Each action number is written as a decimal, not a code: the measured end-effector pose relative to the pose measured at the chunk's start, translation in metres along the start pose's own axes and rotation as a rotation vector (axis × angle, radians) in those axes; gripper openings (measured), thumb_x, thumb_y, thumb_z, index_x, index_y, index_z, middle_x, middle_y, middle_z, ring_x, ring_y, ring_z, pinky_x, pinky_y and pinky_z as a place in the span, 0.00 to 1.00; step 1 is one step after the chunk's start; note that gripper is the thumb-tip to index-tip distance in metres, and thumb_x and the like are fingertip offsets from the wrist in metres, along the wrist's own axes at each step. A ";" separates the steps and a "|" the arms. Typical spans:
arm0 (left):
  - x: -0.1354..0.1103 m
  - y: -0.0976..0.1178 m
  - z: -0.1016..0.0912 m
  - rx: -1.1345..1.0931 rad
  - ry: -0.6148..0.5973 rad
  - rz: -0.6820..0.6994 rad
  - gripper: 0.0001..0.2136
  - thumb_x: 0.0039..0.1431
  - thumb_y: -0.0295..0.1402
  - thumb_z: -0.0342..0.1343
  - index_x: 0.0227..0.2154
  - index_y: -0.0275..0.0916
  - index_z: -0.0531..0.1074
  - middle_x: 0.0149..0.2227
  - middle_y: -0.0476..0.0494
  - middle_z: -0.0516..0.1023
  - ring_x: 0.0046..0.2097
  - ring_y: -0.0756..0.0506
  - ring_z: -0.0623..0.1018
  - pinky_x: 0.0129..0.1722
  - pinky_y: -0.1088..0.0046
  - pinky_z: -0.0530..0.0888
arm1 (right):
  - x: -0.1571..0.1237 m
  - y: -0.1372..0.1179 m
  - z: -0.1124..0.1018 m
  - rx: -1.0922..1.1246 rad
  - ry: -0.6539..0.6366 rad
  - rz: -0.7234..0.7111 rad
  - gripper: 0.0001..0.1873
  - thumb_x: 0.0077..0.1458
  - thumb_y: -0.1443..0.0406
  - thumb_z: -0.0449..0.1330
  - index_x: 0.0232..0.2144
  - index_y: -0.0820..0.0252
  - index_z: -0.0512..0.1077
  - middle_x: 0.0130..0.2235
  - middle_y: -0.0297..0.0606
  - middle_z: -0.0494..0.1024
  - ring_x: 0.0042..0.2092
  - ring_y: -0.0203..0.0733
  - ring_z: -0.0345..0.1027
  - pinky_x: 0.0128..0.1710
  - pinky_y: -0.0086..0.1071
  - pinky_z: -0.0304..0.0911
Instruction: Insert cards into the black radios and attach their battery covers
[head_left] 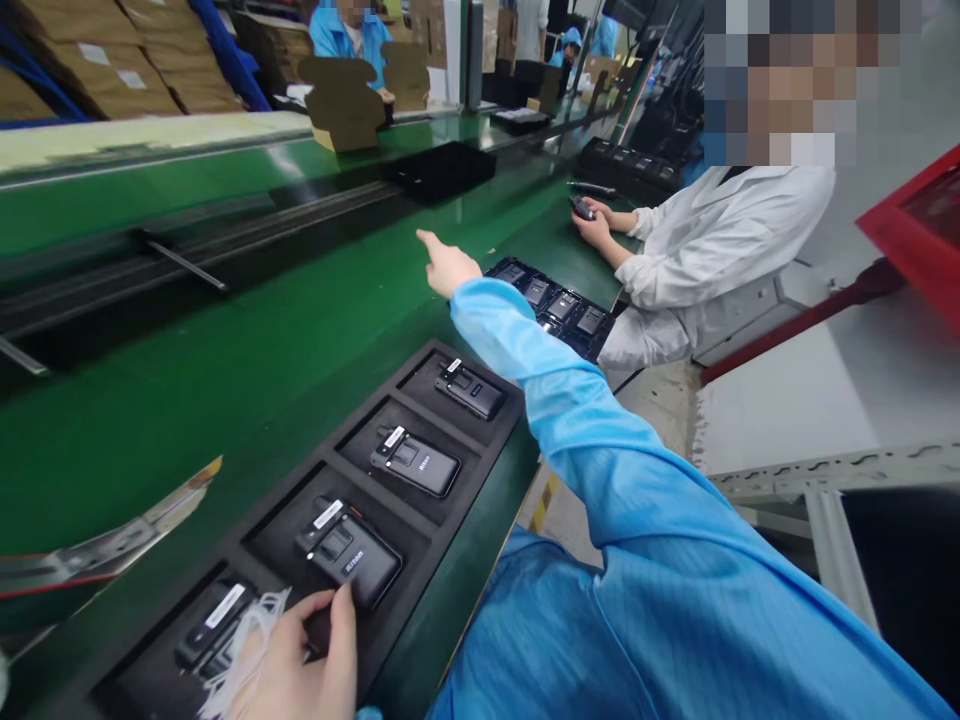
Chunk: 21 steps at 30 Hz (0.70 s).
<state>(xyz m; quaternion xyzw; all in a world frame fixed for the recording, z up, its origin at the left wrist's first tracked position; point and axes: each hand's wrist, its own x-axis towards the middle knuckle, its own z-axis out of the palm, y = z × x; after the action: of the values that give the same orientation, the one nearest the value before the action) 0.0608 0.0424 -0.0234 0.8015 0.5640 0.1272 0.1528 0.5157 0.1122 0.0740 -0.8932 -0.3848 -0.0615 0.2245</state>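
Note:
My left hand (304, 660) is closed on a bundle of thin white cords (251, 640), low in the frame. Its thumb and index finger rest at the edge of a black handheld device (360, 560) with a clip and a white label. That device lies in a compartment of a long black foam tray (319, 460). Part of another labelled device (214, 625) shows behind the cords. Two more devices, one in the middle (420, 462) and one at the far end (471, 388), lie in their own compartments. My right hand (451, 268) stretches forward over the green bench, index finger extended, holding nothing.
A second black tray (566, 305) with several devices sits beyond my right forearm. A person in a white coat (697, 250) holds a small dark device (582, 208) at right. A black tray (442, 168) lies on the green line (247, 350). An open carton (341, 105) stands behind.

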 end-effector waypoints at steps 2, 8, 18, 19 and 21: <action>-0.001 0.001 -0.001 -0.007 0.017 0.005 0.31 0.56 0.62 0.36 0.35 0.42 0.74 0.32 0.46 0.68 0.32 0.43 0.73 0.28 0.71 0.60 | -0.027 0.004 0.014 0.003 0.012 -0.020 0.21 0.65 0.59 0.57 0.56 0.63 0.65 0.44 0.40 0.74 0.43 0.38 0.71 0.47 0.41 0.71; -0.002 0.001 -0.002 0.026 -0.024 0.026 0.27 0.59 0.58 0.40 0.37 0.42 0.74 0.33 0.46 0.69 0.31 0.45 0.70 0.28 0.71 0.61 | -0.097 0.027 0.053 0.064 0.100 -0.010 0.18 0.66 0.59 0.55 0.53 0.63 0.68 0.48 0.41 0.73 0.48 0.40 0.70 0.50 0.41 0.69; -0.005 0.007 -0.005 0.005 0.003 0.018 0.32 0.60 0.60 0.34 0.39 0.39 0.74 0.33 0.46 0.67 0.33 0.45 0.72 0.29 0.72 0.58 | -0.095 0.031 0.059 0.062 0.065 0.011 0.15 0.68 0.61 0.51 0.51 0.61 0.69 0.46 0.39 0.74 0.45 0.38 0.70 0.49 0.39 0.67; -0.005 0.006 -0.006 0.005 0.004 0.024 0.32 0.60 0.60 0.35 0.39 0.40 0.74 0.33 0.46 0.67 0.34 0.45 0.72 0.29 0.72 0.58 | -0.095 0.031 0.059 0.059 0.062 0.019 0.14 0.68 0.63 0.48 0.51 0.59 0.69 0.46 0.38 0.75 0.45 0.38 0.70 0.49 0.37 0.67; -0.006 0.006 -0.006 0.012 0.008 0.040 0.31 0.60 0.60 0.35 0.39 0.40 0.74 0.33 0.47 0.67 0.34 0.45 0.73 0.30 0.72 0.58 | -0.096 0.031 0.058 0.057 0.055 0.031 0.16 0.69 0.65 0.44 0.51 0.55 0.68 0.46 0.35 0.75 0.46 0.39 0.70 0.49 0.35 0.65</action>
<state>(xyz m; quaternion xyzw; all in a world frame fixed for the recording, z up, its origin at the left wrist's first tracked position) 0.0619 0.0354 -0.0161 0.8130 0.5492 0.1302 0.1432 0.4679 0.0561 -0.0160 -0.8903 -0.3662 -0.0716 0.2612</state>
